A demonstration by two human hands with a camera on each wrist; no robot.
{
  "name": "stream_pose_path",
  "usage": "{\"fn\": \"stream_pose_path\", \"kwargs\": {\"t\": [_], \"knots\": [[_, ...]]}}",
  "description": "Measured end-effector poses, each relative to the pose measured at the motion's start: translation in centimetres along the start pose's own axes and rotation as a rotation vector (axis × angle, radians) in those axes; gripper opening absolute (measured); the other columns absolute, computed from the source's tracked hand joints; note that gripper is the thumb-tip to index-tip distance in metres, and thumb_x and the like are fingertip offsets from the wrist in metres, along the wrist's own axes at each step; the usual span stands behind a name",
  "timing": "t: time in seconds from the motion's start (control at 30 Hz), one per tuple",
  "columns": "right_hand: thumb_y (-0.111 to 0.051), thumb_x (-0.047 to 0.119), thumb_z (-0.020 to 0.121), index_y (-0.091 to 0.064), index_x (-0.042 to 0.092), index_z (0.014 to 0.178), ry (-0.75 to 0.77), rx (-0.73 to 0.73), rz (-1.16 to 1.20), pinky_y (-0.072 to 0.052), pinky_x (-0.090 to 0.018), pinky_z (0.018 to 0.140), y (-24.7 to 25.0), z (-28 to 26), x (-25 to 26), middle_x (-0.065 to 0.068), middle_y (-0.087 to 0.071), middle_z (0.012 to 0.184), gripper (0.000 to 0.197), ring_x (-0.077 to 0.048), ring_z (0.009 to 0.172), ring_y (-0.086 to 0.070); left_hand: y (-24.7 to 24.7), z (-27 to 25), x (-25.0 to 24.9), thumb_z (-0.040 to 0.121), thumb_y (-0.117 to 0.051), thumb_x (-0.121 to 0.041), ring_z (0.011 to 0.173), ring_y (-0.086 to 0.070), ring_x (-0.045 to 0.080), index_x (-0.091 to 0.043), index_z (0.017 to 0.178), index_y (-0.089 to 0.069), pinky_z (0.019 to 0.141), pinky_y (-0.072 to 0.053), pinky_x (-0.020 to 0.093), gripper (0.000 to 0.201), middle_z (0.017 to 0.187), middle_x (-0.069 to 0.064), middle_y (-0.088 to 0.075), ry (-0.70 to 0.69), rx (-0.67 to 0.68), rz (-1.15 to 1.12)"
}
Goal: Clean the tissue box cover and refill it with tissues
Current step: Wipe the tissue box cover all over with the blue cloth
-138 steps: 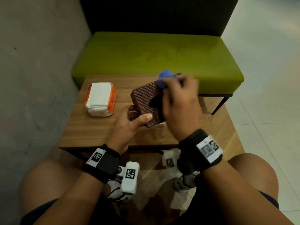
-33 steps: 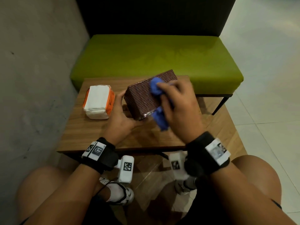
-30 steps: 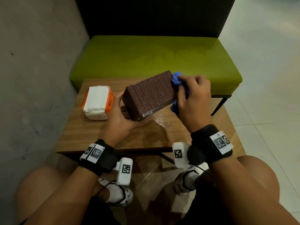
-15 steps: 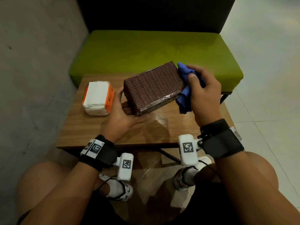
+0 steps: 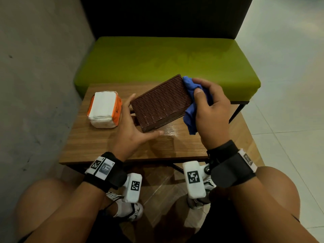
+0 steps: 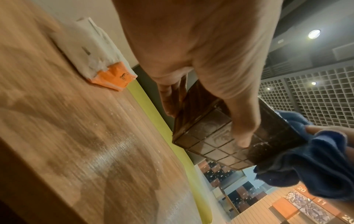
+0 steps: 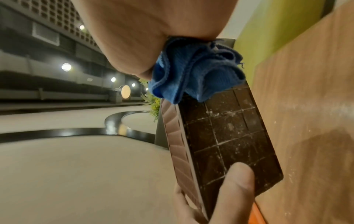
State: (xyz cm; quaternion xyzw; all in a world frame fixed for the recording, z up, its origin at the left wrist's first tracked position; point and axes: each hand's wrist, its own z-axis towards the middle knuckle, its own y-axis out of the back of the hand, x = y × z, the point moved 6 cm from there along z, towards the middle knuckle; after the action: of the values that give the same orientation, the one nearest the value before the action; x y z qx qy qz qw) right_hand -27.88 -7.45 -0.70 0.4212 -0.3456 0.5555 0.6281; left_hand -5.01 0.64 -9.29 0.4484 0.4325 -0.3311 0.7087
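Observation:
The brown woven tissue box cover is held tilted above the wooden table. My left hand grips its left end, thumb under the near edge and fingers behind. My right hand grips a crumpled blue cloth and presses it against the cover's right end. The left wrist view shows the cover's gridded underside with my thumb across it and the cloth at its right. In the right wrist view the cloth sits on the dusty underside. An orange and white tissue pack lies on the table's left.
A green upholstered bench with a dark backrest stands behind the table. A grey concrete wall runs along the left. Pale tiled floor lies to the right. My knees and shoes are below the table's near edge.
The left hand turned the cover from its slotted top to a woven side. My right hand slid the cloth from the cover's face to its right end and stays there.

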Motion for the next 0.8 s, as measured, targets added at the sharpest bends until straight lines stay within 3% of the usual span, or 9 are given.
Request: {"fn": "stream_pose_path", "kwargs": {"t": [0.1,0.2,0.3,0.4,0.5,0.57,0.67,0.73,0.8], "knots": [[-0.057,0.010,0.106,-0.071,0.012,0.126,0.131,0.023,-0.081,-0.050,-0.028,0.100,-0.6,-0.9,2.0,-0.004,-0.065,0.120,0.025,-0.012,0.115,-0.062,-0.1,0.2,0.4,0.059,-0.105,-0.048,0.143,-0.047,-0.003,-0.041,0.160,-0.024,0.118,-0.048,0.034,0.129,0.154,-0.027,-0.036,0.011,0.011,0.005],[-0.062,0.002,0.101,-0.072,0.006,0.126,0.259,0.087,-0.158,-0.047,-0.021,0.097,-2.0,-2.5,3.9,-0.009,-0.062,0.117,0.027,-0.016,0.110,-0.061,-0.3,0.9,0.7,0.052,-0.104,-0.051,0.132,-0.060,0.011,-0.054,0.141,-0.034,0.113,-0.052,0.048,0.113,0.143,-0.011,-0.053,0.023,-0.019,0.020],[-0.063,0.001,0.100,-0.071,0.002,0.128,0.384,0.160,-0.280,-0.051,-0.033,0.095,-3.7,-4.2,4.7,-0.018,-0.059,0.122,0.030,-0.026,0.112,-0.059,-0.1,0.9,-0.1,0.051,-0.093,-0.064,0.127,-0.056,0.022,-0.038,0.143,-0.046,0.111,-0.049,0.043,0.107,0.134,0.000,-0.044,0.011,-0.081,0.177],[-0.061,0.002,0.101,-0.070,-0.001,0.129,0.466,0.231,-0.356,-0.054,-0.043,0.089,-5.0,-5.3,4.8,-0.023,-0.060,0.126,0.030,-0.035,0.111,-0.061,0.1,0.3,-1.7,0.061,-0.079,-0.062,0.125,-0.053,0.032,-0.032,0.140,-0.044,0.110,-0.043,0.056,0.091,0.131,0.006,-0.051,-0.059,-0.134,0.327],[-0.065,0.001,0.096,-0.071,0.000,0.129,0.556,0.299,-0.447,-0.054,-0.046,0.090,-6.8,-6.7,4.8,-0.024,-0.063,0.127,0.033,-0.036,0.110,-0.061,-1.3,0.8,-2.8,0.083,-0.055,-0.054,0.107,-0.061,0.033,-0.019,0.127,-0.054,0.096,-0.050,0.054,0.055,0.115,0.008,-0.061,-0.160,-0.067,0.515],[-0.070,0.000,0.093,-0.071,0.002,0.130,0.595,0.328,-0.499,-0.052,-0.045,0.091,-7.7,-7.3,4.6,-0.022,-0.064,0.127,0.037,-0.035,0.108,-0.060,-2.1,0.8,-1.6,0.090,-0.044,-0.053,0.100,-0.064,0.033,-0.011,0.118,-0.060,0.089,-0.054,0.056,0.053,0.107,0.012,-0.064,-0.136,-0.003,0.485],[-0.068,0.004,0.094,-0.072,0.003,0.128,0.603,0.313,-0.545,-0.049,-0.048,0.084,-6.9,-6.7,4.6,-0.019,-0.067,0.122,0.034,-0.035,0.102,-0.061,-1.1,0.4,0.5,0.080,-0.069,-0.052,0.123,-0.065,0.024,-0.015,0.139,-0.052,0.107,-0.054,0.046,0.072,0.135,0.008,-0.065,-0.029,-0.069,0.237],[-0.064,0.003,0.097,-0.073,0.002,0.125,0.553,0.238,-0.542,-0.048,-0.049,0.082,-5.0,-4.7,3.8,-0.020,-0.067,0.116,0.030,-0.036,0.099,-0.059,-0.3,0.1,0.5,0.066,-0.095,-0.045,0.129,-0.063,0.016,-0.029,0.146,-0.044,0.108,-0.052,0.033,0.096,0.143,0.001,-0.062,-0.057,-0.102,0.128],[-0.062,0.003,0.099,-0.074,0.003,0.123,0.449,0.119,-0.518,-0.048,-0.048,0.083,-2.7,-1.9,2.2,-0.018,-0.064,0.112,0.026,-0.033,0.102,-0.056,0.0,-0.1,0.1,0.061,-0.105,-0.043,0.132,-0.061,0.015,-0.036,0.149,-0.038,0.109,-0.052,0.034,0.111,0.147,-0.002,-0.059,-0.093,-0.103,0.128]]}}
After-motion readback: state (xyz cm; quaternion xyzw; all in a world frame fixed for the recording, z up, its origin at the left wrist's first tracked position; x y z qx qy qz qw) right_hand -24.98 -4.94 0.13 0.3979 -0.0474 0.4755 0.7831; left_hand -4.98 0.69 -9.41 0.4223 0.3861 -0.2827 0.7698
